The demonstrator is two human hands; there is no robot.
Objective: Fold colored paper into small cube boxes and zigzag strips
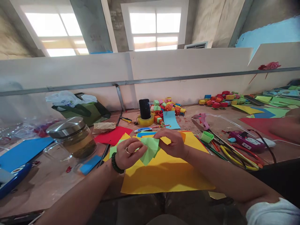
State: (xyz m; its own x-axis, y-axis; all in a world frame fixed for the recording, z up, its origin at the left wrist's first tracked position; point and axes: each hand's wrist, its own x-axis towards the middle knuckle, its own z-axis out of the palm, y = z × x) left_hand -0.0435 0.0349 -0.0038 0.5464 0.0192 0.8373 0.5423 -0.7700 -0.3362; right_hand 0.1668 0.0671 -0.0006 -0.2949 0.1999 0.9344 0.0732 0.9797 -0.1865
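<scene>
A light green folded paper (150,152) is held up between my two hands, creased and pointed at its lower end. My left hand (131,153), with a ring and a dark beaded bracelet, pinches its left side. At the paper's upper right, my right hand (172,142) grips the edge between thumb and fingers. Below them lies a large yellow paper sheet (168,178) on the table, shaded by my hands. More coloured sheets show partly behind my hands. A glue tube (142,130) lies just beyond.
A glass tea mug (78,140) with a metal lid stands at left. Small paper cubes (167,107) are heaped behind a phone (144,109). To the right are a pink glue gun (203,120), yellow-handled pliers (234,157) and a purple power strip (252,142). Another person's arm (283,128) reaches in.
</scene>
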